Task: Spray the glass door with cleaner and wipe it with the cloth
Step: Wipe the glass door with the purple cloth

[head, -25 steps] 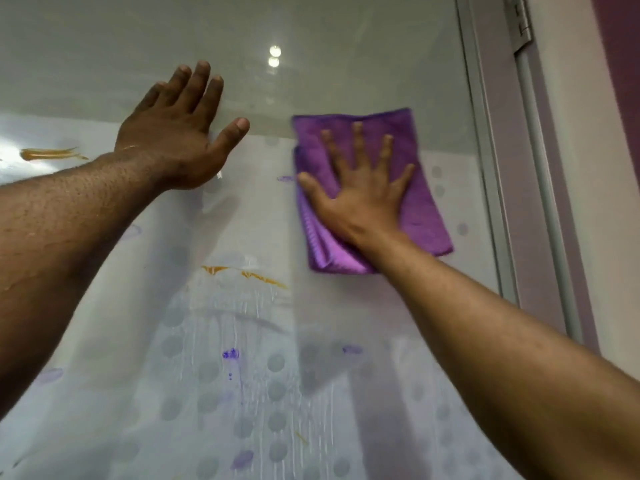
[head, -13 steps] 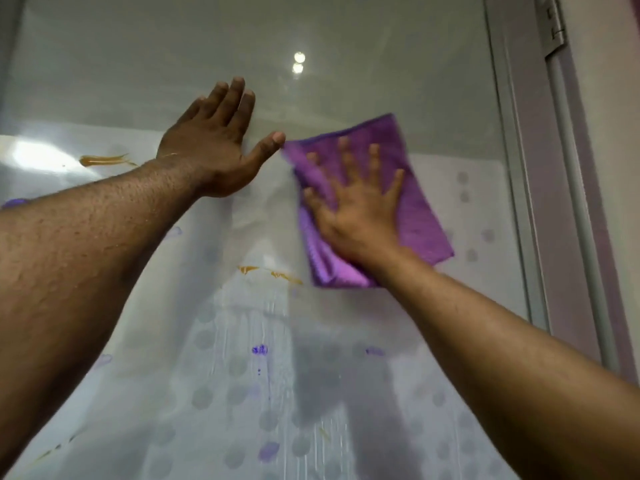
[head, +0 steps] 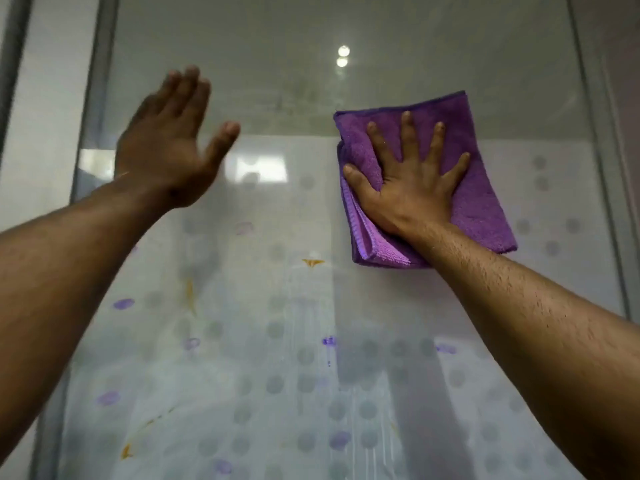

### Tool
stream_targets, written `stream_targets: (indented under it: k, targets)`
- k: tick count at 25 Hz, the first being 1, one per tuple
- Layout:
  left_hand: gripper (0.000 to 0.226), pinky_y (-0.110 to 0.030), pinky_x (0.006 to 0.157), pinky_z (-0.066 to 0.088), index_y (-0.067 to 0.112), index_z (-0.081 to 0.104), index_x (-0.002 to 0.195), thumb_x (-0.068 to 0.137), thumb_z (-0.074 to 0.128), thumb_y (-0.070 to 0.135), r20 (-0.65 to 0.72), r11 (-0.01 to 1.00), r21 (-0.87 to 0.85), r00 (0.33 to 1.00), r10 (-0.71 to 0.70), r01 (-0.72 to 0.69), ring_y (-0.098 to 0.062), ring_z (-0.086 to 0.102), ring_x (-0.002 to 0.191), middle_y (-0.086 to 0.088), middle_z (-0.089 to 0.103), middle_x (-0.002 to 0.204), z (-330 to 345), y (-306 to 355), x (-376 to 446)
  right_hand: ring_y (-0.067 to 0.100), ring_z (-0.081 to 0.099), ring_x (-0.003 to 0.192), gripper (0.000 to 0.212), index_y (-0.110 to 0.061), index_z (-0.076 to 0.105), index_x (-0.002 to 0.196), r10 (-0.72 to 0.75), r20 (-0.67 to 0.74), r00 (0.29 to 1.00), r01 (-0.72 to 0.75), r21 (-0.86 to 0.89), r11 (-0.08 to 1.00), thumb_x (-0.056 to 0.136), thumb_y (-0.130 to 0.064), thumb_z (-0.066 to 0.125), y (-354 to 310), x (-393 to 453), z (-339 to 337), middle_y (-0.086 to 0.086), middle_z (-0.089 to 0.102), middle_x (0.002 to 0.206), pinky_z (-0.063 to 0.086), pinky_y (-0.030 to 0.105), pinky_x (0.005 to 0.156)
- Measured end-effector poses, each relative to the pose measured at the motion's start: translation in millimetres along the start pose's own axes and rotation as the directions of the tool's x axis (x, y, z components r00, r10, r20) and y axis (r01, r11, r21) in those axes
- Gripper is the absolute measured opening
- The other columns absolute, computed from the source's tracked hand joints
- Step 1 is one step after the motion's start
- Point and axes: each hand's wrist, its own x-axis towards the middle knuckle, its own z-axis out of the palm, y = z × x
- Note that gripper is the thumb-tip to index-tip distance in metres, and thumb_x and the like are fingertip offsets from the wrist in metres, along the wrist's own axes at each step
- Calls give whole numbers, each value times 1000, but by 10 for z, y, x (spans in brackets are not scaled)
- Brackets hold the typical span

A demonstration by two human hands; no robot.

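The glass door [head: 287,209] fills the view, marked with orange and purple smears and wet streaks lower down. A folded purple cloth [head: 481,202] lies flat against the glass at upper right. My right hand [head: 408,181] presses on the cloth with fingers spread and straight. My left hand [head: 169,147] is raised at upper left with fingers straight and together, blurred; whether it touches the glass I cannot tell. No spray bottle is in view.
Grey metal frame posts stand at the door's left edge [head: 93,98] and right edge [head: 595,133]. A white wall [head: 45,116] lies beyond the left post. Two ceiling lights [head: 343,56] reflect in the upper glass.
The cloth and my right hand have slid rightward across the glass, away from my left hand. The view has shifted so that the door's left frame post now shows.
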Motion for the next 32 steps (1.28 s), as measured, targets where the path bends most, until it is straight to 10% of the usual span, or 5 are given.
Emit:
stream_targets:
  k: [9, 15, 23, 29, 32]
  targets:
    - [89, -36, 124, 4, 15, 5, 159, 91, 6, 72, 54, 976, 115, 980, -193, 186, -18, -2, 154, -3, -4, 168, 102, -1207, -869, 35, 11, 151, 75, -48, 20, 151, -525, 10, 851, 519, -168, 838, 84, -81, 19, -155, -805, 133, -4, 16, 164, 9, 72, 111]
    - [89, -31, 123, 0, 12, 4, 159, 92, 11, 69, -36, 970, 3, 970, -241, 241, -17, -2, 154, -4, -3, 168, 138, -1212, -913, 36, -8, 151, 77, -49, 7, 152, -22, -69, 997, 24, 28, 999, 83, -83, 18, -751, -143, 112, -6, -3, 166, -6, 72, 111]
    - [79, -26, 122, -5, 20, 2, 159, 94, 5, 65, 20, 985, -20, 985, -173, 174, -7, -8, 152, 4, -5, 167, 60, -1469, -1058, 36, 13, 150, 77, -46, 27, 150, -619, -9, 786, 611, -145, 778, 82, -82, 30, -675, -936, 183, -3, 20, 163, 8, 73, 110]
    - [65, -17, 119, -11, 25, 1, 159, 101, 12, 52, -6, 990, -10, 990, -138, 138, 0, -11, 150, 10, -7, 166, 107, -1556, -1118, 36, -4, 151, 87, -52, 8, 150, -22, -78, 997, 22, 4, 1000, 73, -91, 21, -744, -193, 114, -7, 0, 166, -3, 74, 110]
    - [63, -13, 117, -13, 25, 1, 159, 102, 11, 50, -16, 993, 1, 992, -122, 122, -2, -9, 151, 10, -6, 166, 128, -1598, -1114, 39, -10, 150, 89, -49, 3, 152, -56, -64, 996, 57, 6, 998, 74, -90, 18, -1248, -244, 164, -4, -6, 166, -5, 75, 109]
